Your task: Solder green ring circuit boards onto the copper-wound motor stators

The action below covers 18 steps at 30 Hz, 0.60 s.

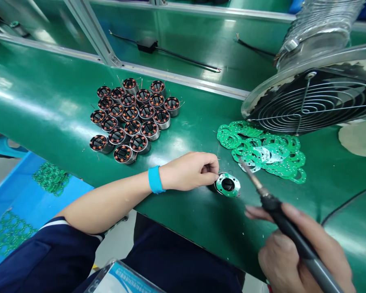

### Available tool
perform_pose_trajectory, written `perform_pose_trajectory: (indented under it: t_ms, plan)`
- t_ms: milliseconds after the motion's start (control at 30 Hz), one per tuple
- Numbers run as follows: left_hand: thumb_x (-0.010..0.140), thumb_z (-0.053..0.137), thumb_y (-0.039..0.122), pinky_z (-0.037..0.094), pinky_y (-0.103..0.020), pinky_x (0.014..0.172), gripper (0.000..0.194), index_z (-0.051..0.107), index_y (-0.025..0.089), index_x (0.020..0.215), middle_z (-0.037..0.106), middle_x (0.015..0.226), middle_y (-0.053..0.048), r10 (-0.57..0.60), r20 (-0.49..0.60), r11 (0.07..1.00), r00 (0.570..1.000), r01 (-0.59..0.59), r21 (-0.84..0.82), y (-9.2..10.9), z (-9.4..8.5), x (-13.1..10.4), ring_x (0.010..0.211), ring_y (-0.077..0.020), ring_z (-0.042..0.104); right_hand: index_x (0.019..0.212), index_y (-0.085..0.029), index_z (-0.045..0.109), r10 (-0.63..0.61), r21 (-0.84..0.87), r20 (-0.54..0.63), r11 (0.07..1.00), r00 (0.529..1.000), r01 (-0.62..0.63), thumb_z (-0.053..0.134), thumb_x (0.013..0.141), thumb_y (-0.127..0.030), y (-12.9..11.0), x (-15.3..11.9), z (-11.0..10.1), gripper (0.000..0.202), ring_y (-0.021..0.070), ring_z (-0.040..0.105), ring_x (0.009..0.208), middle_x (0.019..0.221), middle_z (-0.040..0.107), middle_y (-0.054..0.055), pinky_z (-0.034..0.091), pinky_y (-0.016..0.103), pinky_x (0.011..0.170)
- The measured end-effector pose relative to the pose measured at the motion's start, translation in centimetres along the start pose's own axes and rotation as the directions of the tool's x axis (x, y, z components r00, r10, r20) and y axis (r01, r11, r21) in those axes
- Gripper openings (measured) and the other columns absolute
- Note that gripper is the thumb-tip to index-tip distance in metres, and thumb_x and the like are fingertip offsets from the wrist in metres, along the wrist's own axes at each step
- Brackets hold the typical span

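Note:
My right hand (295, 248) grips a black-handled soldering iron (293, 232). Its metal tip points up and left, above the table and apart from the work. A motor stator with a green ring-shaped circuit board (227, 184) on top stands on the table, its dark round core showing through the ring. The thumb and forefinger of my left hand (198, 171) are pinched together at the board's left edge. What they pinch is too small to make out. A turquoise band circles my left wrist.
Several stators (131, 118) with copper windings stand grouped at back left. Loose green ring boards (265, 150) lie piled beneath a fume extractor fan (308, 101) at right. A blue tray (18, 191) at left holds more boards. A metal frame (183, 79) borders the table's back.

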State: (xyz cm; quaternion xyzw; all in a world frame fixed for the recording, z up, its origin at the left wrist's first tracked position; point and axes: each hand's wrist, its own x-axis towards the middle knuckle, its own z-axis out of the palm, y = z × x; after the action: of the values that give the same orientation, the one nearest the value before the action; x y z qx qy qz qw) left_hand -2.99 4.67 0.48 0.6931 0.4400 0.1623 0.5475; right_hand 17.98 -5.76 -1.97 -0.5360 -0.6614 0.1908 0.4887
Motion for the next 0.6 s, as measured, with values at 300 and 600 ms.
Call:
perform_pose_trajectory:
  t_ms: [300,600]
  plan:
    - [0.084,0.060,0.012,0.041,-0.022,0.060,0.009,0.053,0.017,0.081,0.055,0.066,0.007,-0.085,-0.013,0.996,0.996,0.085,0.015,0.0,0.1,-0.2,0.062,-0.0093,0.052,0.142,-0.026,0.038,-0.069,-0.089,0.517,0.987,0.853,0.133,0.059,0.090,-0.024,1.2,4.1,1.7,0.056,0.0227,0.062,0.123,0.138,0.059,0.011,0.056,0.036,0.093]
    - [0.089,0.060,0.035,0.052,-0.029,0.068,0.025,0.061,0.014,0.101,0.059,0.078,0.000,-0.072,0.139,0.958,0.988,0.107,-0.268,0.5,1.5,-0.8,0.070,-0.0152,0.061,0.133,-0.028,0.048,-0.248,-0.038,0.215,0.964,0.945,0.262,0.070,0.084,-0.025,1.8,3.9,2.9,0.054,0.0236,0.068,0.103,0.118,0.068,0.008,0.057,0.040,0.085]
